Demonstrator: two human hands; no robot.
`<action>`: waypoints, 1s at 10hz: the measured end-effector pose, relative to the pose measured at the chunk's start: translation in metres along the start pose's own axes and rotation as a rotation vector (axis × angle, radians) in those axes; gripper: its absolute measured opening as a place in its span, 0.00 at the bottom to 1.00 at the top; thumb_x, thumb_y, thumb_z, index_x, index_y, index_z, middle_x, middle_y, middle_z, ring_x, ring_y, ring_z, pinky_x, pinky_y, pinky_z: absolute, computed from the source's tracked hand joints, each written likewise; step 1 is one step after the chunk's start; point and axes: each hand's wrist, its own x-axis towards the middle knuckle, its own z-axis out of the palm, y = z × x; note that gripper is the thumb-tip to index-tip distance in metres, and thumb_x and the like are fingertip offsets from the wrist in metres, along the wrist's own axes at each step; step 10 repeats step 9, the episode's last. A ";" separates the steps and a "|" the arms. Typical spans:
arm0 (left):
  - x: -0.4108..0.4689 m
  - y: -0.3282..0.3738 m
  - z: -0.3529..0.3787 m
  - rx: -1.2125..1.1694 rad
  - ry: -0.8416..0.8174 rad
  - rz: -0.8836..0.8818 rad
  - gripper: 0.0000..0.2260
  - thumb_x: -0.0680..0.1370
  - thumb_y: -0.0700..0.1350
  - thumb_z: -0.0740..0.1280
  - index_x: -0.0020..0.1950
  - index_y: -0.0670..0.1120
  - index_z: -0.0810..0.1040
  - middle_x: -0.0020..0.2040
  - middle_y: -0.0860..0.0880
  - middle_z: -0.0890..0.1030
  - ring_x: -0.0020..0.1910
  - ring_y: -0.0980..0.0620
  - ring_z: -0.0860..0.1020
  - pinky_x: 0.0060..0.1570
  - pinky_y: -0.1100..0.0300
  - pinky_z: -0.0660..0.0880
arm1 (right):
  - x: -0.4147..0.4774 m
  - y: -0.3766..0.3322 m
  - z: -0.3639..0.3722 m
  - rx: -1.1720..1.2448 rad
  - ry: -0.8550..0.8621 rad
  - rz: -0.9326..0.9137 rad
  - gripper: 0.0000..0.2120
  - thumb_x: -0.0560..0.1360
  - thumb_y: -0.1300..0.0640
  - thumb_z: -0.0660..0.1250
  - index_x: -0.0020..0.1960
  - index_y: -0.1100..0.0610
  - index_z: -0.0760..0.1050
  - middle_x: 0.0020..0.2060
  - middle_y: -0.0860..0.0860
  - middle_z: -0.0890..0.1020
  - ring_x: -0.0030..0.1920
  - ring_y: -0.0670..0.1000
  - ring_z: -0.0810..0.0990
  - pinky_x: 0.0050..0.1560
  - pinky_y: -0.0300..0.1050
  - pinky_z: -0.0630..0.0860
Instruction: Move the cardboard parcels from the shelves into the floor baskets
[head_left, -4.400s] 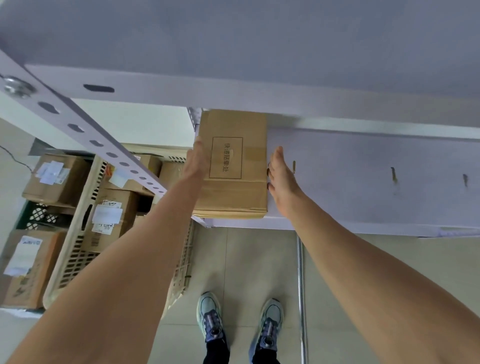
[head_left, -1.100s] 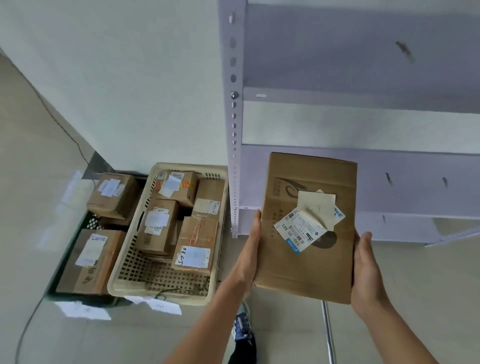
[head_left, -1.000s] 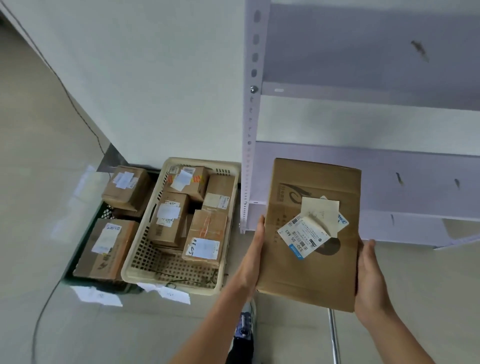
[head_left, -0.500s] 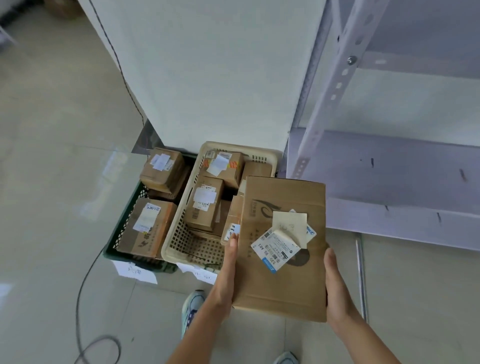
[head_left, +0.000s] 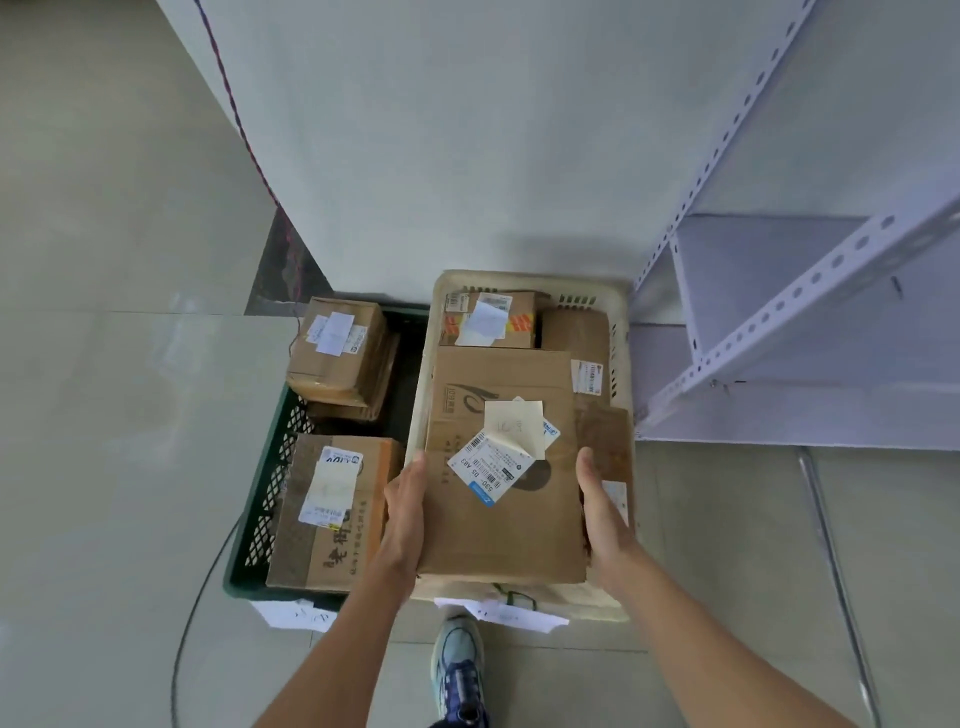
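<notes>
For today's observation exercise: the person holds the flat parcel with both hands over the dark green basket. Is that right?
No. The head view shows the left hand and right hand holding the flat parcel over the cream basket, not the dark green basket.

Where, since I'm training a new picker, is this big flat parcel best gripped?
Grip the flat parcel by its two long edges, one hand from each side, as the left hand and right hand do. It is broad and thin, probably too wide for one hand, and lies level over the cream basket.
</notes>
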 end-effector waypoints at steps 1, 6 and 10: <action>0.045 0.008 -0.017 0.018 0.002 -0.061 0.47 0.69 0.80 0.59 0.79 0.51 0.71 0.75 0.42 0.75 0.71 0.40 0.78 0.71 0.34 0.75 | 0.042 -0.001 0.022 -0.025 0.111 0.007 0.43 0.77 0.25 0.52 0.85 0.47 0.53 0.85 0.46 0.53 0.84 0.52 0.55 0.81 0.55 0.55; 0.158 -0.014 -0.031 0.223 -0.125 -0.118 0.27 0.80 0.75 0.53 0.69 0.62 0.77 0.71 0.50 0.78 0.65 0.52 0.77 0.63 0.48 0.73 | 0.156 0.018 0.049 -0.246 0.197 0.055 0.37 0.82 0.27 0.47 0.86 0.44 0.51 0.86 0.51 0.53 0.86 0.56 0.46 0.83 0.65 0.48; 0.132 -0.007 -0.027 0.349 -0.062 -0.054 0.45 0.78 0.77 0.54 0.88 0.57 0.44 0.89 0.48 0.51 0.88 0.41 0.47 0.83 0.31 0.48 | 0.130 0.010 0.048 -0.415 0.194 -0.091 0.33 0.87 0.38 0.48 0.86 0.51 0.47 0.86 0.49 0.50 0.85 0.52 0.47 0.84 0.57 0.47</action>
